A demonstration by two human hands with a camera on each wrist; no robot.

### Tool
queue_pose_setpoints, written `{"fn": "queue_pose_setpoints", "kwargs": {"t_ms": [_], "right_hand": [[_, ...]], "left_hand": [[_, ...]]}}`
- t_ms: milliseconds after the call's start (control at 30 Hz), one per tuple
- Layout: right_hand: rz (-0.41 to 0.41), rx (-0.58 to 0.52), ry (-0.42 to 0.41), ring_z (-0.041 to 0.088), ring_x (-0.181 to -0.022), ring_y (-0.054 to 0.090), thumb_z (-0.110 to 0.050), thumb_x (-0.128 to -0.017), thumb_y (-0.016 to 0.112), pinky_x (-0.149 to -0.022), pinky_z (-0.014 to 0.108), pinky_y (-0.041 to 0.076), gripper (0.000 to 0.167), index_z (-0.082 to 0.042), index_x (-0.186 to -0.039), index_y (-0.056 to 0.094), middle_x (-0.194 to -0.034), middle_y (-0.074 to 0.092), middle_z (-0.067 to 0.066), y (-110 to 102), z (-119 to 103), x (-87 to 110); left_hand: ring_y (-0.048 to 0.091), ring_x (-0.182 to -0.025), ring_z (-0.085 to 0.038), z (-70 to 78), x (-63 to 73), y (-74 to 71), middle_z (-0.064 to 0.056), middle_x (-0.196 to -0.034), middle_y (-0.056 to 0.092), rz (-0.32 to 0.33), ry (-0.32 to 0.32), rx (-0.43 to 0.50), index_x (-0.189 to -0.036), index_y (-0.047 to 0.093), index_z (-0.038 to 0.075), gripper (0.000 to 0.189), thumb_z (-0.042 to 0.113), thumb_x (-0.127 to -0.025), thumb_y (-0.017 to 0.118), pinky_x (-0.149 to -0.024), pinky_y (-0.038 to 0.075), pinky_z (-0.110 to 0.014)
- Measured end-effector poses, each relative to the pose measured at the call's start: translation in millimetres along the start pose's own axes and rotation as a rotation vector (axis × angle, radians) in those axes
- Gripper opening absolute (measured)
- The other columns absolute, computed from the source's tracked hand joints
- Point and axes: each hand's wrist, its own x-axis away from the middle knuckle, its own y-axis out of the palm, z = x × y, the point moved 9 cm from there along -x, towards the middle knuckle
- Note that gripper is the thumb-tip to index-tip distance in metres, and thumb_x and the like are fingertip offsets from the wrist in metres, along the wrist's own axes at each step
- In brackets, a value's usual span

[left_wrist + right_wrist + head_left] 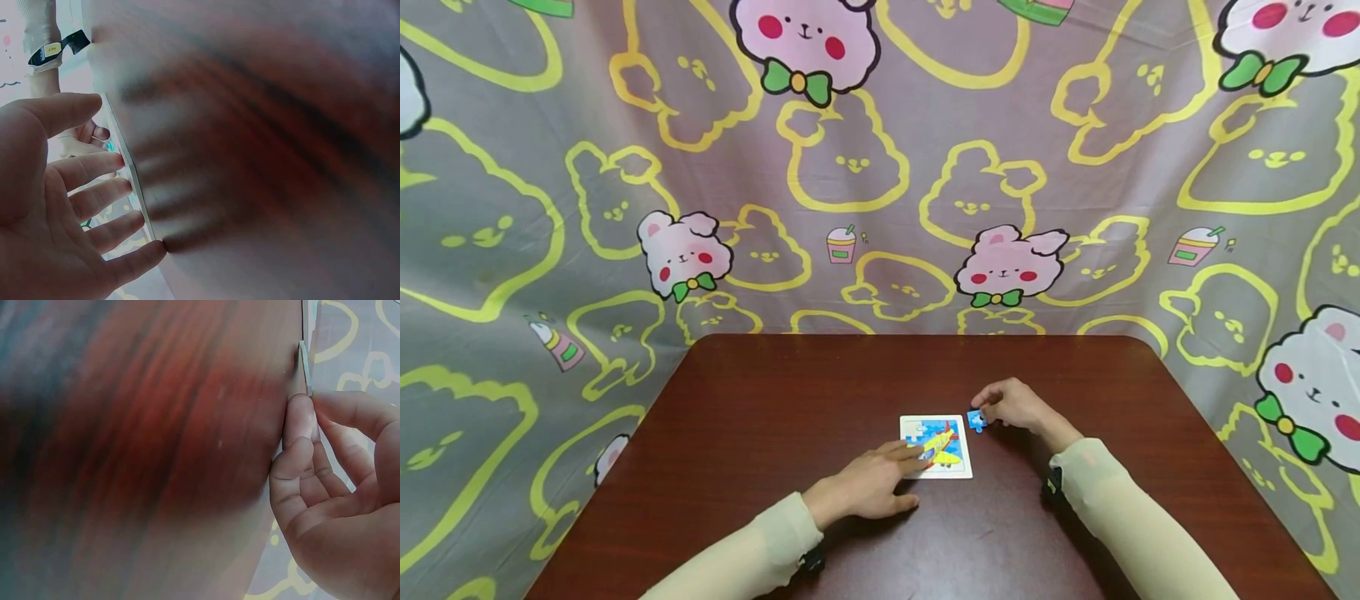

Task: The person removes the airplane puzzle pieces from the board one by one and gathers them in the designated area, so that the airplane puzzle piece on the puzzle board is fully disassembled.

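Note:
A square jigsaw puzzle (967,460) with a white border lies flat on the table, picturing a yellow and red airplane on blue. A pale patch (914,428) shows at its upper left corner. My left hand (876,481) rests on the puzzle's left side, fingers spread and nearly straight; in the left wrist view, fingertips (134,215) meet the board's edge. Just right of the board, my right hand (1017,406) pinches a small blue puzzle piece (976,420) between thumb and finger. Seen edge-on in the right wrist view, that puzzle piece (305,365) is thin, held close to the tabletop.
A dark reddish-brown table (790,383) with rounded far corners spreads around the puzzle. Behind and beside it hangs a cartoon-printed cloth (850,183). Black straps (1054,482) sit at both wrists, by the pale sleeves.

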Motion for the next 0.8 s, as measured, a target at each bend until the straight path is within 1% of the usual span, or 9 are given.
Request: {"fn": "queue_pose_setpoints", "kwargs": {"t_ms": [300, 433, 533, 667, 800], "right_hand": [[-0.014, 0.019, 0.003, 0.017, -0.062, 0.057, -0.003, -0.087, 0.066, -0.052, 0.029, 0.047, 0.016, -0.006, -0.100, 0.076, -0.079, 0.070, 0.005, 0.0, 0.0, 0.2], [-0.014, -0.002, -0.007, 0.017, -0.064, 0.058, -0.002, -0.087, 0.066, -0.053, 0.030, 0.047, 0.016, -0.006, -0.100, 0.075, -0.078, 0.070, 0.005, -0.1, -0.5, -0.2], [-0.015, -0.023, -0.013, 0.018, -0.067, 0.061, -0.003, -0.087, 0.067, -0.054, 0.032, 0.049, 0.016, -0.006, -0.100, 0.075, -0.080, 0.071, 0.005, 0.1, -0.5, -0.9], [-0.024, -0.046, -0.017, 0.018, -0.069, 0.063, -0.007, -0.088, 0.068, -0.057, 0.033, 0.050, 0.016, -0.007, -0.103, 0.075, -0.081, 0.071, 0.005, 1.6, -2.4, -1.4], [-0.035, -0.070, -0.020, 0.019, -0.069, 0.063, -0.010, -0.090, 0.069, -0.057, 0.032, 0.050, 0.016, -0.007, -0.104, 0.075, -0.083, 0.072, 0.007, 5.5, -7.8, -0.6]], "left_hand": [[0.043, -0.144, -0.028, 0.7, 1.3, -1.5, -0.001, -0.154, 0.048, -0.002, -0.003, 0.005, -0.146, 0.053, 0.021, 0.058, 0.041, -0.093, 0.064, -0.109, 0.047, -0.048], [0.042, -0.145, -0.027, -0.3, 0.2, -0.8, 0.000, -0.155, 0.048, -0.007, -0.008, 0.005, -0.146, 0.053, 0.022, 0.058, 0.041, -0.093, 0.064, -0.109, 0.047, -0.048], [0.042, -0.145, -0.026, -1.2, -0.2, 0.1, 0.001, -0.155, 0.047, -0.008, -0.014, 0.005, -0.146, 0.052, 0.023, 0.058, 0.042, -0.093, 0.064, -0.108, 0.047, -0.048], [0.041, -0.146, -0.026, -1.8, -0.2, 0.8, 0.002, -0.156, 0.046, -0.013, -0.020, 0.005, -0.147, 0.052, 0.024, 0.059, 0.043, -0.093, 0.064, -0.109, 0.047, -0.048], [0.041, -0.145, -0.026, -2.1, -0.2, 1.2, 0.002, -0.156, 0.046, -0.014, -0.020, 0.009, -0.147, 0.052, 0.023, 0.059, 0.043, -0.093, 0.064, -0.109, 0.046, -0.049]]}}
